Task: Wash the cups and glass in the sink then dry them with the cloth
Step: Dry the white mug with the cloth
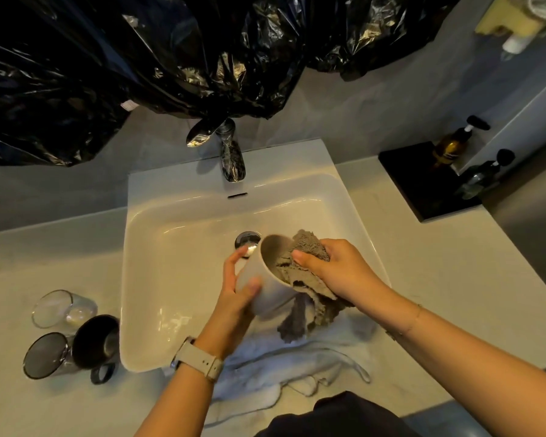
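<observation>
Over the white sink [158, 247] my left hand [234, 298] grips a white cup [270, 294], tilted with its mouth facing up and right. My right hand [338, 269] holds a grey cloth [306, 279] and pushes part of it into the cup's mouth, while the rest hangs below the cup. On the counter left of the sink lie a clear glass [62, 309], a dark tinted glass [46, 354] and a black mug [96, 343], all on their sides.
A chrome tap [230, 156] stands behind the basin, with the drain [248, 241] below it. A white towel [297, 361] lies over the sink's front edge. A black tray [423, 181] with soap bottles [451, 146] sits at the back right. Black plastic sheeting [139, 58] hangs above.
</observation>
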`<state>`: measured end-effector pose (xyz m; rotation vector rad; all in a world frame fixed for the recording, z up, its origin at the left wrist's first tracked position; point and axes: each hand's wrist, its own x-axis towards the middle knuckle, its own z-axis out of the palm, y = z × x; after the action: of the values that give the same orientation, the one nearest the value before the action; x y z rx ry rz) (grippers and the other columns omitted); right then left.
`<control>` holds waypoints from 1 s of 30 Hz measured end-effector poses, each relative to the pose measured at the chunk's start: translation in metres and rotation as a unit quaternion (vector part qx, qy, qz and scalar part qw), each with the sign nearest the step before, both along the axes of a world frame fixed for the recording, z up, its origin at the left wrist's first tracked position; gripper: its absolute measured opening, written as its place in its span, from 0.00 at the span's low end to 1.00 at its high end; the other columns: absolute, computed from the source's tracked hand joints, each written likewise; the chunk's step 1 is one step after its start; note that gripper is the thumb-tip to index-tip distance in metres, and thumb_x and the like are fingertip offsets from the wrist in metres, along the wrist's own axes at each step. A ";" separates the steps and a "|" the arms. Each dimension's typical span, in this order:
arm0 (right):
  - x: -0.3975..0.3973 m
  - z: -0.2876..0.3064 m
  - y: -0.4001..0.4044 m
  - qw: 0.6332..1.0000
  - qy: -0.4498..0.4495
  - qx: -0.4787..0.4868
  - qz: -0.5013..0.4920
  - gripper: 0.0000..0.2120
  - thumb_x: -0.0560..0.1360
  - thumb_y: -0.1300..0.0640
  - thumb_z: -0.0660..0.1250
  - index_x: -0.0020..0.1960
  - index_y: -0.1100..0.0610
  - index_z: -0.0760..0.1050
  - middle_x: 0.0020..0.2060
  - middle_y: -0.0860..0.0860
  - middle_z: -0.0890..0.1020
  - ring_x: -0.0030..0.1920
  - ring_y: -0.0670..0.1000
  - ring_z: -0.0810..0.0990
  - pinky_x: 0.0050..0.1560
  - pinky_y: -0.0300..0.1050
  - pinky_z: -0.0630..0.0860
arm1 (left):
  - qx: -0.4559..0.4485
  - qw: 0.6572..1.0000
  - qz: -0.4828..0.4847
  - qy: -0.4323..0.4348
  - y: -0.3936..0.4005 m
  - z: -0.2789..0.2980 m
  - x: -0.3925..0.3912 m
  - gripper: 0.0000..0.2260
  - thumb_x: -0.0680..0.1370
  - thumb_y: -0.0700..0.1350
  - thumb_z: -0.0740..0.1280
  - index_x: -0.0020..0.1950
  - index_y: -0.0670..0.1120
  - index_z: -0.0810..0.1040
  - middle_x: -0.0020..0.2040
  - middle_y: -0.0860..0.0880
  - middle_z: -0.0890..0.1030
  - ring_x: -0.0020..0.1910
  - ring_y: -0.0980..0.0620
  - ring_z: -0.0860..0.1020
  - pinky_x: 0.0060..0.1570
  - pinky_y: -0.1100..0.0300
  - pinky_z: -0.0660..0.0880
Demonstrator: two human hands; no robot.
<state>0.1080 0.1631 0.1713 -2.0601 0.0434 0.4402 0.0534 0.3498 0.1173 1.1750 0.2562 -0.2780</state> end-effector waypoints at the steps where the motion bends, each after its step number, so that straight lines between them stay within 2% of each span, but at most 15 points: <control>1: -0.002 -0.003 0.000 1.000 0.006 0.002 -0.008 0.13 0.74 0.49 0.70 0.46 0.60 0.82 0.40 0.54 0.85 0.43 0.53 0.84 0.47 0.47 0.78 | -0.039 0.999 0.020 0.030 -0.005 -0.003 -0.003 0.51 0.55 0.65 0.82 0.72 0.49 0.66 0.63 0.44 0.80 0.55 0.46 0.82 0.50 0.49 0.82; 3: -0.007 -0.008 0.000 1.000 0.013 0.002 -0.011 0.12 0.75 0.49 0.70 0.45 0.59 0.82 0.40 0.54 0.85 0.44 0.53 0.84 0.47 0.47 0.78 | -0.115 0.986 0.066 0.099 -0.015 -0.002 -0.006 0.44 0.63 0.68 0.76 0.71 0.45 0.70 0.64 0.40 0.79 0.56 0.44 0.81 0.53 0.48 0.81; 5: -0.012 -0.010 0.002 1.000 -0.003 -0.014 -0.003 0.11 0.75 0.50 0.70 0.45 0.58 0.81 0.40 0.53 0.85 0.43 0.52 0.83 0.46 0.45 0.77 | -0.183 0.963 0.094 0.177 -0.024 0.002 -0.006 0.35 0.70 0.66 0.66 0.68 0.43 0.75 0.60 0.37 0.82 0.54 0.42 0.83 0.56 0.45 0.80; 9: -0.018 -0.002 0.003 0.997 -0.054 -0.060 0.009 0.09 0.76 0.47 0.68 0.47 0.51 0.73 0.38 0.44 0.79 0.41 0.47 0.78 0.36 0.32 0.69 | -0.170 0.956 0.112 0.210 -0.024 0.006 0.004 0.27 0.74 0.63 0.63 0.62 0.43 0.79 0.53 0.38 0.84 0.47 0.43 0.84 0.51 0.47 0.78; 13: -0.020 0.026 0.001 0.991 -0.123 -0.006 0.051 0.26 0.74 0.52 0.71 0.63 0.48 0.58 0.55 0.46 0.77 0.49 0.45 0.81 0.50 0.39 0.77 | -0.162 0.951 0.116 0.238 -0.014 0.009 0.013 0.25 0.78 0.61 0.63 0.63 0.43 0.80 0.55 0.39 0.84 0.47 0.42 0.84 0.48 0.48 0.79; 16: -0.018 0.051 -0.004 0.978 -0.099 0.034 0.181 0.35 0.71 0.56 0.74 0.69 0.46 0.57 0.64 0.43 0.70 0.61 0.38 0.73 0.62 0.35 0.72 | -0.177 0.952 0.084 0.237 -0.008 0.014 0.017 0.23 0.79 0.60 0.62 0.60 0.42 0.83 0.56 0.39 0.84 0.48 0.41 0.84 0.50 0.48 0.79; 18: -0.012 0.055 -0.006 0.941 -0.097 -0.046 0.322 0.39 0.72 0.57 0.73 0.75 0.46 0.56 0.70 0.44 0.67 0.68 0.41 0.66 0.68 0.29 0.62 | -0.179 0.952 0.065 0.238 -0.006 0.016 0.018 0.22 0.79 0.59 0.63 0.56 0.42 0.85 0.56 0.38 0.84 0.50 0.41 0.83 0.54 0.46 0.76; 19: -0.009 0.055 -0.006 0.917 -0.120 -0.089 0.370 0.38 0.73 0.57 0.72 0.76 0.47 0.57 0.71 0.45 0.66 0.69 0.42 0.64 0.67 0.25 0.57 | -0.181 0.952 0.055 0.240 -0.004 0.018 0.018 0.22 0.78 0.58 0.63 0.54 0.42 0.86 0.56 0.38 0.83 0.51 0.40 0.82 0.57 0.45 0.75; 20: -0.004 0.055 -0.006 0.895 -0.155 -0.117 0.403 0.35 0.74 0.58 0.71 0.76 0.48 0.60 0.70 0.46 0.69 0.68 0.44 0.64 0.65 0.24 0.56 | -0.175 0.953 0.044 0.242 -0.002 0.019 0.018 0.22 0.78 0.58 0.63 0.54 0.42 0.86 0.56 0.38 0.83 0.53 0.40 0.81 0.60 0.44 0.73; 21: 0.001 0.055 -0.006 0.870 -0.199 -0.136 0.431 0.29 0.75 0.57 0.70 0.73 0.48 0.66 0.66 0.45 0.74 0.64 0.46 0.67 0.63 0.28 0.60 | -0.167 0.955 0.031 0.245 -0.001 0.020 0.017 0.22 0.78 0.58 0.63 0.55 0.42 0.86 0.56 0.38 0.83 0.53 0.40 0.81 0.62 0.43 0.72; 23: 0.010 0.056 -0.008 0.796 -0.305 -0.194 0.485 0.14 0.78 0.53 0.64 0.63 0.45 0.75 0.54 0.42 0.81 0.56 0.49 0.70 0.56 0.41 0.67 | -0.157 0.952 0.004 0.262 0.000 0.021 0.016 0.21 0.79 0.57 0.63 0.53 0.42 0.85 0.50 0.39 0.84 0.47 0.40 0.82 0.56 0.45 0.74; 25: 0.014 0.052 -0.006 0.733 -0.381 -0.229 0.515 0.12 0.80 0.50 0.59 0.58 0.45 0.78 0.48 0.41 0.82 0.54 0.50 0.71 0.52 0.46 0.67 | -0.170 0.948 -0.015 0.268 -0.001 0.024 0.013 0.20 0.81 0.54 0.60 0.47 0.41 0.86 0.41 0.40 0.84 0.38 0.43 0.83 0.41 0.51 0.80; 26: 0.015 0.048 -0.002 0.716 -0.393 -0.228 0.530 0.12 0.80 0.52 0.58 0.56 0.47 0.79 0.48 0.42 0.82 0.54 0.51 0.72 0.52 0.47 0.69 | -0.175 0.947 -0.016 0.270 -0.003 0.024 0.012 0.20 0.82 0.51 0.59 0.44 0.41 0.86 0.38 0.41 0.83 0.36 0.44 0.82 0.35 0.53 0.80; 28: 0.012 0.038 0.008 0.701 -0.394 -0.203 0.558 0.11 0.78 0.56 0.60 0.54 0.54 0.80 0.49 0.48 0.82 0.56 0.55 0.75 0.52 0.50 0.72 | -0.177 0.944 -0.020 0.277 -0.007 0.030 0.011 0.17 0.80 0.50 0.62 0.44 0.42 0.86 0.37 0.41 0.80 0.35 0.43 0.80 0.33 0.54 0.78; 30: 0.011 0.030 0.015 0.718 -0.357 -0.177 0.571 0.11 0.77 0.60 0.63 0.57 0.58 0.79 0.54 0.52 0.82 0.59 0.55 0.75 0.56 0.50 0.73 | -0.167 0.941 -0.022 0.294 -0.007 0.035 0.009 0.15 0.76 0.53 0.66 0.46 0.43 0.85 0.37 0.42 0.79 0.36 0.42 0.77 0.35 0.55 0.74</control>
<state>0.1192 0.1783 0.2018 -2.2738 -1.8162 0.3117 0.0629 0.3427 0.1524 0.7370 0.6791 -0.6878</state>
